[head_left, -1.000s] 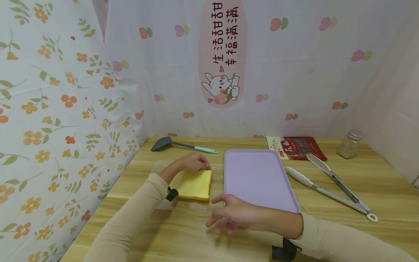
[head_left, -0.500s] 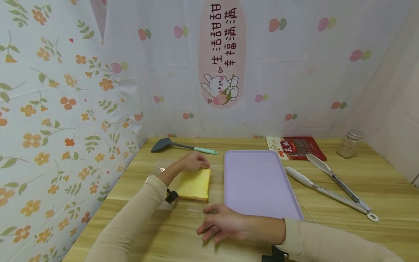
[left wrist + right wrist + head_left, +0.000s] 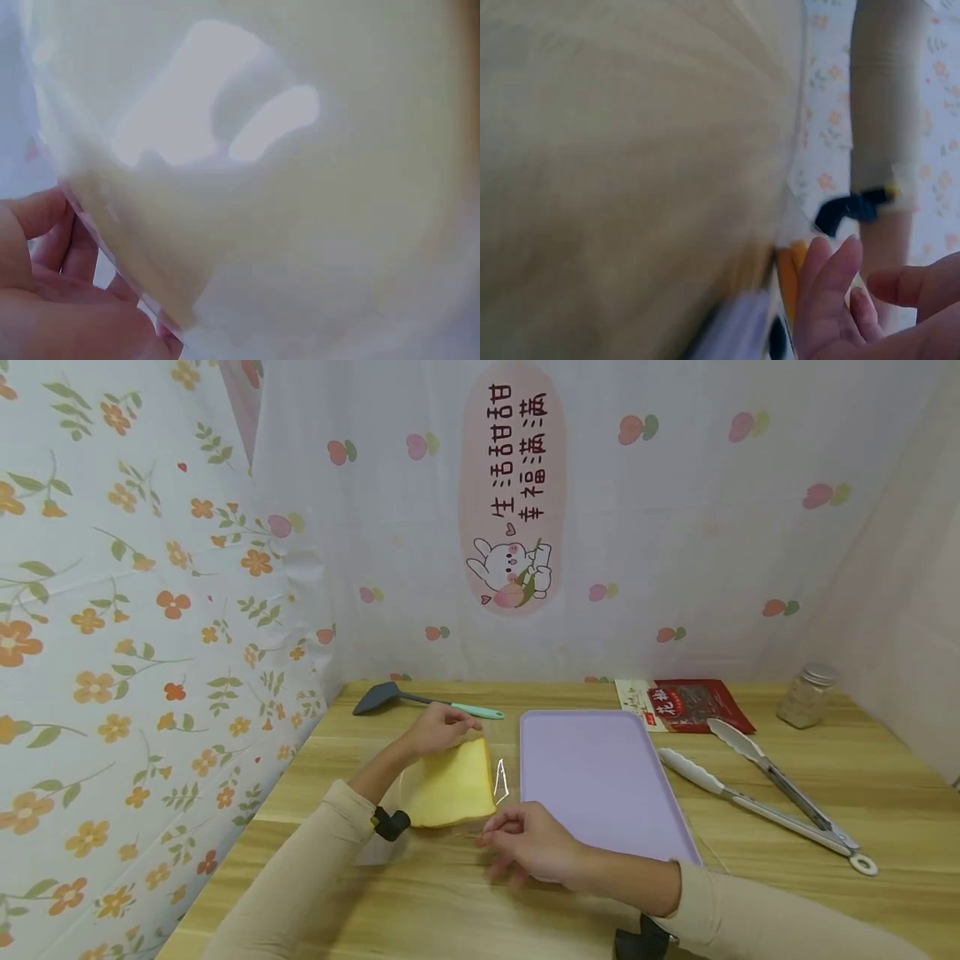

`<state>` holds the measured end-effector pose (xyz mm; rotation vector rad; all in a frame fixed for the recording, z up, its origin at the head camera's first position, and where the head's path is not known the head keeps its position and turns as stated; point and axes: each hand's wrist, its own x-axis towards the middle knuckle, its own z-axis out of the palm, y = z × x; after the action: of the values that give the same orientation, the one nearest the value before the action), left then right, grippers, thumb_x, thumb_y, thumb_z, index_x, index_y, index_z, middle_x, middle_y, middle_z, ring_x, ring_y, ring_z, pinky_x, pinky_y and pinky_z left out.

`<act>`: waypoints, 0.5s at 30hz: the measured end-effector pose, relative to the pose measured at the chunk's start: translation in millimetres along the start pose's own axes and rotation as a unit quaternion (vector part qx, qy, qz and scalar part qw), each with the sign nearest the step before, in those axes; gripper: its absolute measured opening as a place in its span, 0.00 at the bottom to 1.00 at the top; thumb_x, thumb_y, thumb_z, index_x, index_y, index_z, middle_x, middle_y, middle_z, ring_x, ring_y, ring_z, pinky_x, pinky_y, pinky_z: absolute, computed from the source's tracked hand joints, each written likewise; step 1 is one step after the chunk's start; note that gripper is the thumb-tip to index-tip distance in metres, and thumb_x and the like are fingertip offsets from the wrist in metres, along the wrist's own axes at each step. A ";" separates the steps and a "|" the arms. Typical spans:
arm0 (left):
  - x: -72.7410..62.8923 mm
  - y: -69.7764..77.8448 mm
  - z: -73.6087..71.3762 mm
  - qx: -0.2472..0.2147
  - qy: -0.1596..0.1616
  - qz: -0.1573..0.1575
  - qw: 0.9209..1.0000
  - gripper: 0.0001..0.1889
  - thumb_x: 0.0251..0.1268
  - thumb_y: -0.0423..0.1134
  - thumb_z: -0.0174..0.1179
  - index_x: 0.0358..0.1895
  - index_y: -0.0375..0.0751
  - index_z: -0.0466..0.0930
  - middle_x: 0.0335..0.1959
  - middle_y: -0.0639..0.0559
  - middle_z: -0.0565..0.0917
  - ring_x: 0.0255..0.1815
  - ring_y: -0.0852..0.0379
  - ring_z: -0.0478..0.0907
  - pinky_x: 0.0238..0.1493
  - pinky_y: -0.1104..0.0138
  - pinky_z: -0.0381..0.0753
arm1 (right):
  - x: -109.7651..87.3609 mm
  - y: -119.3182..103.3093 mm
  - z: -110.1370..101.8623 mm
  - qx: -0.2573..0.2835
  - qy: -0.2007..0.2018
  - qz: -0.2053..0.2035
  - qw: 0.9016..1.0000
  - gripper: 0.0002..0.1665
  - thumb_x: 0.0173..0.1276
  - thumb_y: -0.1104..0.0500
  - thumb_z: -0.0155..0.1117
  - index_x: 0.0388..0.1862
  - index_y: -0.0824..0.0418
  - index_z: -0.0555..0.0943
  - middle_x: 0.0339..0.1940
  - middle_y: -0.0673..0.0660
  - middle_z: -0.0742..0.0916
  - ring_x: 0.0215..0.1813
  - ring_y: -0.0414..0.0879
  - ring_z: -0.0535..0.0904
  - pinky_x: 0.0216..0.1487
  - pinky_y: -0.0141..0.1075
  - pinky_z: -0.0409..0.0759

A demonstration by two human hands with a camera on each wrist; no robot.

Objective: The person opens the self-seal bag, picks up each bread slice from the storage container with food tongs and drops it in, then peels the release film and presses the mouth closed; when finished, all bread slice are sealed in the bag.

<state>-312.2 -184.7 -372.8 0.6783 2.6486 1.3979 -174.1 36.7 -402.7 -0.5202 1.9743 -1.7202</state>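
Observation:
A yellow slice of bread (image 3: pixel 453 789) with a darker crust lies inside a clear plastic bag (image 3: pixel 501 783), its far side tilted up. My left hand (image 3: pixel 442 729) pinches the far edge of the bag. In the left wrist view, shiny clear film fills most of the picture, and the left fingers (image 3: pixel 56 225) hold its edge. My right hand (image 3: pixel 536 843) hovers by the near right corner of the slice, its fingers bent. The right wrist view shows thumb and fingers apart with nothing between them, and the orange crust just behind.
A lavender tray (image 3: pixel 600 777) lies right of the bag, partly behind my right hand. Behind stands a patterned curtain; before it lie a dark turner (image 3: pixel 420 698) with a mint handle and a red spice packet (image 3: pixel 693 704). Tongs (image 3: pixel 780 793) and a glass jar (image 3: pixel 807 696) are to the right.
My left hand has raised the far edge of the bag, so the slice tilts up and shifts slightly right. My right hand dipped toward me, then came back up close to the slice's corner.

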 end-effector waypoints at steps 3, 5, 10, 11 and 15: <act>-7.6 2.0 1.8 -0.040 0.049 -0.008 0.998 0.12 0.76 0.34 0.54 0.48 0.32 0.86 0.49 0.41 0.86 0.48 0.49 0.81 0.40 0.67 0.77 | -6.2 -4.8 -19.4 -0.086 0.036 -0.069 0.993 0.07 0.71 0.62 0.63 0.38 0.67 0.82 0.40 0.63 0.88 0.27 0.55 0.86 0.17 0.31 0.76; -12.1 3.9 4.5 -0.057 0.082 -0.012 0.995 0.12 0.76 0.35 0.55 0.48 0.33 0.86 0.50 0.41 0.86 0.52 0.45 0.80 0.46 0.62 0.79 | -10.4 -7.4 -32.1 -0.149 0.071 -0.110 0.980 0.06 0.70 0.61 0.66 0.37 0.64 0.83 0.38 0.60 0.88 0.25 0.54 0.85 0.18 0.32 0.77; -19.5 6.3 11.9 -0.101 0.143 0.006 0.985 0.12 0.75 0.35 0.56 0.49 0.31 0.85 0.50 0.40 0.86 0.52 0.40 0.78 0.57 0.52 0.77 | -22.9 -19.7 -56.7 -0.269 0.143 -0.170 0.937 0.03 0.65 0.61 0.70 0.31 0.56 0.85 0.33 0.51 0.89 0.22 0.42 0.81 0.22 0.33 0.77; -21.2 8.1 13.2 -0.112 0.153 0.010 0.982 0.12 0.75 0.35 0.55 0.50 0.30 0.85 0.50 0.39 0.86 0.52 0.40 0.78 0.58 0.51 0.77 | -25.4 -23.0 -60.7 -0.284 0.148 -0.175 0.931 0.04 0.64 0.62 0.71 0.30 0.55 0.84 0.32 0.49 0.89 0.23 0.40 0.80 0.22 0.32 0.76; -29.3 19.3 17.9 -0.155 0.190 0.036 0.969 0.12 0.75 0.33 0.54 0.50 0.26 0.83 0.50 0.37 0.85 0.50 0.38 0.79 0.57 0.55 0.78 | -35.6 -40.1 -74.3 -0.338 0.149 -0.194 0.909 0.07 0.62 0.62 0.73 0.28 0.50 0.84 0.29 0.43 0.88 0.25 0.35 0.79 0.22 0.32 0.75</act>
<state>-274.4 -173.6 -371.9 0.5194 2.5858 2.0908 -188.4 111.4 -351.6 -0.9855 2.8604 -1.3250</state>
